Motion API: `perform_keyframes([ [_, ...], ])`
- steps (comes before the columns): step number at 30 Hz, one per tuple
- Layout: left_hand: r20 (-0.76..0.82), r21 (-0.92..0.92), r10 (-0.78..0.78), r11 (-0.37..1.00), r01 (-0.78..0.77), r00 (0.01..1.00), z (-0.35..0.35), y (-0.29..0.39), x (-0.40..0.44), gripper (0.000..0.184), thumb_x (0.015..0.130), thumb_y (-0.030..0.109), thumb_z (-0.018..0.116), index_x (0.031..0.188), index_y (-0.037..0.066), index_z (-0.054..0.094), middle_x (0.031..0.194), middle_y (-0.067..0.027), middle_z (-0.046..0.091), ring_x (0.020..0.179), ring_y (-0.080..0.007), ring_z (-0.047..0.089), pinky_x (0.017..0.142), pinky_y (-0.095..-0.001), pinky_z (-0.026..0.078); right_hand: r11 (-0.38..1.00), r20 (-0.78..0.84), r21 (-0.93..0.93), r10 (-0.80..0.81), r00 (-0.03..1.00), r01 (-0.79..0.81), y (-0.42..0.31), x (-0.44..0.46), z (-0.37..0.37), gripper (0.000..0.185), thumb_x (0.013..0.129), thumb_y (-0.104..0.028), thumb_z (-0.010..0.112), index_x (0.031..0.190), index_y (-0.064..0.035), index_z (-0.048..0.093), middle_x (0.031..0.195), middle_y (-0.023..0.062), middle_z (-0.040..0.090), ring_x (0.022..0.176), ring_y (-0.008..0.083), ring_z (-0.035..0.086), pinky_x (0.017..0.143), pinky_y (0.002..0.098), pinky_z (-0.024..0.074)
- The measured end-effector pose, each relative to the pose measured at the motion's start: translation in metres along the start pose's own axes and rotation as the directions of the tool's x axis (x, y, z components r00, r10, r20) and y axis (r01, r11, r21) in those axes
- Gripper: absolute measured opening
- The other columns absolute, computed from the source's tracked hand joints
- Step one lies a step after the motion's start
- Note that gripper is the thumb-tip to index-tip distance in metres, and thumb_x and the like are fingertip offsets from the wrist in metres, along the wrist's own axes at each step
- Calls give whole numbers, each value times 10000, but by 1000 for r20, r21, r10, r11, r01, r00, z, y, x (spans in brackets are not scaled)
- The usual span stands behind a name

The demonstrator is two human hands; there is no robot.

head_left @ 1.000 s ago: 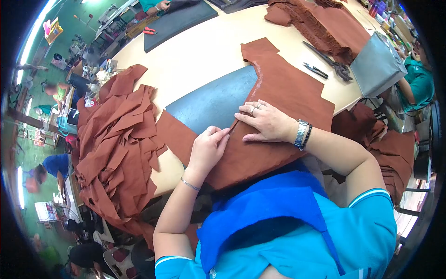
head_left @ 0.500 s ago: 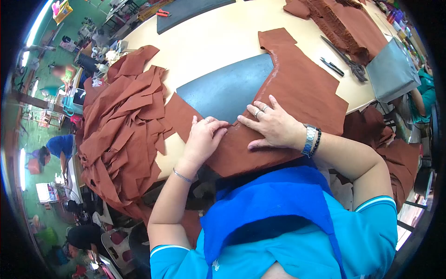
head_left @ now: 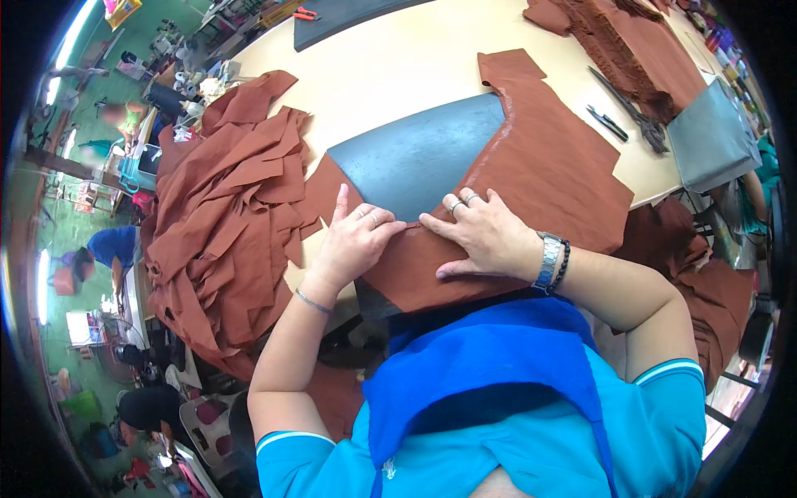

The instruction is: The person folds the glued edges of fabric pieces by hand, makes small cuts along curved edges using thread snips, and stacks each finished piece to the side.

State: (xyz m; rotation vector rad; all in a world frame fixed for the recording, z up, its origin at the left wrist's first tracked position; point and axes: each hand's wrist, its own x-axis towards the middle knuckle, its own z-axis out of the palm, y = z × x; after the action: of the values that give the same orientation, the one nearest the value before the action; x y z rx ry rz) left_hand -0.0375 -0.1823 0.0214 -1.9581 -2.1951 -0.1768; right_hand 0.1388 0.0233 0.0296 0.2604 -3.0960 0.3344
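A reddish-brown fabric piece (head_left: 556, 166) lies at the table's front edge, around and partly over a smooth dark grey panel (head_left: 415, 153). Pale marks run along its curved edge beside the panel. My left hand (head_left: 359, 241) pinches that edge near the panel's lower corner, one finger sticking up. Just to the right, my right hand (head_left: 490, 236) rests on the fabric with fingers apart, its index fingertip at the same edge, close to the left fingertips. What lies under the fabric is hidden.
A heap of brown fabric pieces (head_left: 241, 207) covers the table's left side. To the right lie small black thread snips (head_left: 608, 123), long dark scissors (head_left: 618, 95) and a grey box-like block (head_left: 716, 137). Red-handled snips (head_left: 306, 14) sit on a dark slab (head_left: 357, 18) behind. Other people work at left.
The view has shifted slightly. My right fingers have drawn in and bent more, closer to my left fingertips. A left finger now points up, while the pinch stays at the fabric edge.
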Motion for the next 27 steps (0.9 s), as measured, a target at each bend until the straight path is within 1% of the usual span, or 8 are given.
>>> perform_keyframes([
  [8,-91,20,-12,1000,14,996,1,-7,-8,118,860,180,718,958,235,756,939,83,663,936,-117,645,1190,-654,171,996,65,-63,65,996,-61,-19,16,-11,837,790,-699,664,1450,-206,514,1326,217,498,1223,384,513,905,653,495],
  [11,-93,39,-30,999,34,995,-2,-3,-8,125,865,246,713,982,227,753,962,83,666,976,-117,634,1175,-687,150,990,177,-101,110,978,-94,-30,23,-22,876,782,-702,669,1455,-168,501,1327,218,499,1223,395,514,934,669,473],
  [14,-84,11,-63,998,64,994,-9,5,-12,188,859,323,714,1015,225,755,997,79,666,1024,-125,620,1166,-709,114,997,87,-48,67,994,-63,-14,8,-10,912,795,-714,645,1449,-97,487,1341,225,501,1242,400,510,986,687,425],
  [17,-55,1,-85,996,85,995,-7,6,-17,287,860,415,706,1084,239,739,1077,58,655,1086,-156,600,1156,-725,94,987,-52,-55,149,987,-152,18,-11,0,908,837,-712,594,1427,-31,482,1383,232,496,1350,384,446,1066,699,330],
  [21,-135,231,-110,963,139,985,-14,15,-21,512,858,571,666,1218,207,684,1209,-25,621,1173,-242,573,1155,-665,173,956,-136,-114,254,958,-270,58,-29,-4,868,873,-726,543,1492,-127,435,1540,205,385,1467,373,313,1131,709,219],
  [24,-139,27,-526,845,534,839,-22,30,-42,688,843,702,594,1203,119,656,1261,-102,583,1204,-300,540,1108,-585,281,977,-126,11,213,969,-214,58,-41,-3,855,883,-724,533,1511,-156,416,1585,198,329,1492,372,266,1144,713,184],
  [25,32,81,-606,794,603,795,-37,40,-45,760,820,758,569,1087,51,655,1209,-157,606,1133,-323,587,1006,-512,384,979,-90,29,202,975,-200,54,-44,-2,855,886,-722,532,1516,-158,409,1595,197,310,1498,373,252,1145,715,175],
  [27,232,110,-688,721,684,688,-40,54,-59,761,804,766,580,1036,44,650,1187,-173,618,1078,-329,620,944,-488,431,977,-28,2,215,976,-215,43,-45,4,885,893,-704,537,1544,-132,359,1631,210,223,1527,377,167,1144,731,125],
])
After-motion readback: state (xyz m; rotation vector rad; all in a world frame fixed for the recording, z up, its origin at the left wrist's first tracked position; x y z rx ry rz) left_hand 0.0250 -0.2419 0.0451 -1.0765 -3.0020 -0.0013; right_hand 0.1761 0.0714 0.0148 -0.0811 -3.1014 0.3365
